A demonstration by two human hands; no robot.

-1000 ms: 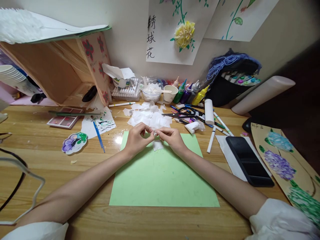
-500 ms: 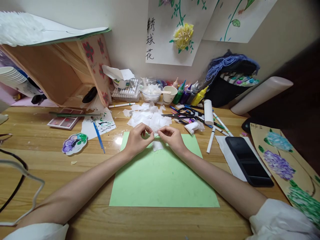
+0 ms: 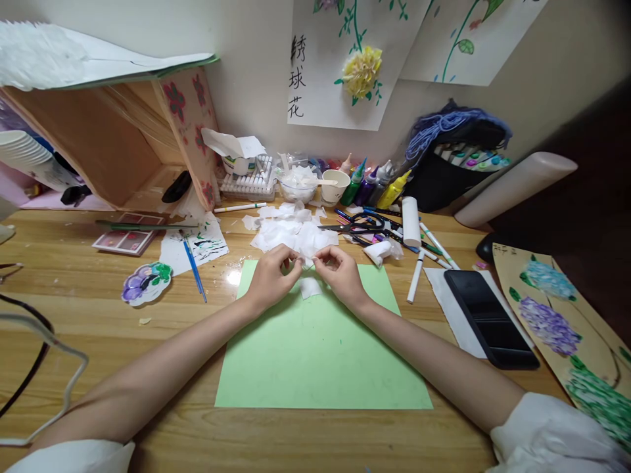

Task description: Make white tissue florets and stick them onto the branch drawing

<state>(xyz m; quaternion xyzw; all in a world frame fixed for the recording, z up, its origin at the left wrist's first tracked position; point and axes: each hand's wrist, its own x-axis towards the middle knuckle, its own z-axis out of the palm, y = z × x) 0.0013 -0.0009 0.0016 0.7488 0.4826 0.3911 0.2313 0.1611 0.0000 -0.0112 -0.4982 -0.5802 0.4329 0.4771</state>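
Note:
My left hand [image 3: 276,276] and my right hand [image 3: 339,272] face each other over the far edge of a green paper sheet [image 3: 320,355]. Thumb and forefinger of each are pinched together. Between the fingertips runs a small, thin white piece of paper [image 3: 308,264], mostly hidden by the fingers. Just below it, a square white paper scrap [image 3: 310,288] lies on the green sheet. Beyond the hands spreads a pile of white paper pieces [image 3: 288,231].
Scissors [image 3: 359,225] and several markers [image 3: 417,276] lie to the right, near a black phone [image 3: 490,318]. Paint bottles [image 3: 355,184], a paper cup [image 3: 335,187] and a bowl of white scraps [image 3: 298,187] line the wall. Blue brushes [image 3: 194,269] and a painted palette [image 3: 146,284] are at left.
The fingertips have drawn slightly apart, the right hand shifting a little to the right. More of the thin white paper shows between them. The scrap on the green sheet stays put.

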